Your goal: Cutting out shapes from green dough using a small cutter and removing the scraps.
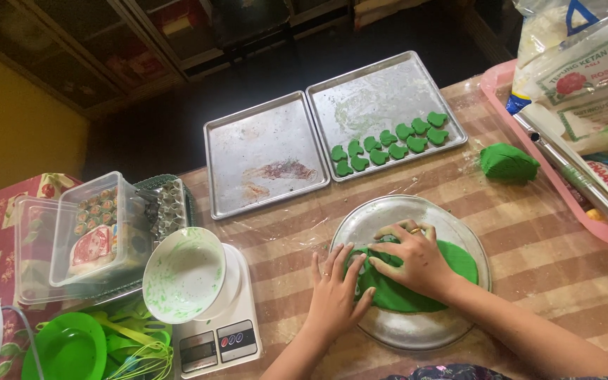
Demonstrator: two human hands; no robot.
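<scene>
A flat sheet of green dough point(452, 264) lies on a round metal plate point(416, 211) near the table's front edge. My right hand point(413, 257) presses down on the dough with curled fingers, a ring on one finger. Fingers spread, my left hand point(336, 292) rests flat at the dough's left edge, touching the plate. Whether something small sits under my right hand is hidden.
Two metal baking trays stand at the back: the left tray point(265, 151) bare, the right tray point(381, 98) holding several green cut shapes point(388, 144). A green dough lump point(507, 163) lies right. A smeared white bowl point(183, 274) sits on a scale point(219, 341). Flour bags point(585, 77) fill a pink tray.
</scene>
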